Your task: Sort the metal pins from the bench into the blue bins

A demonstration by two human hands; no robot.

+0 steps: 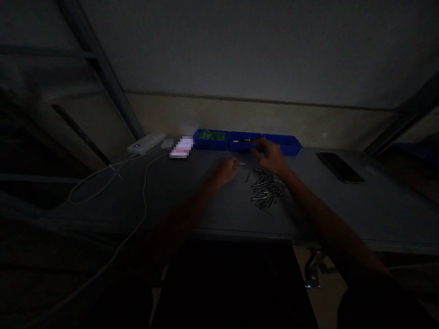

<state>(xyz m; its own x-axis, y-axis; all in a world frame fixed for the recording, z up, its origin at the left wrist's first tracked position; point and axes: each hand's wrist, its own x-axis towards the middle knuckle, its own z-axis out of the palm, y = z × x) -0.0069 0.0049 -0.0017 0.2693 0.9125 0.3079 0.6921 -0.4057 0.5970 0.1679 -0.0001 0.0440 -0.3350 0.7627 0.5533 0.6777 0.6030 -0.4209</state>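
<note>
In the dim head view my left hand (227,171) is closed in a pinch just above the table. A short, thin, light-coloured rod (242,164) sticks out from its fingertips. My right hand (272,156) reaches to the front of the middle blue bin (236,145), its thumb and fingers pinched together at the rim. What those fingers hold, if anything, is too dark to make out. Inside that bin lie a few small metal pieces (246,140). Below my right hand spreads a heap of slim metal rods (266,189), with one loose rod (247,177) to its left.
A blue bin with green packets (212,135) stands left, another blue bin (290,147) right. A dark phone (339,167) lies right. A lit phone (181,148), a white device (147,143) and a white cable (144,196) occupy the left of the grey table (370,210).
</note>
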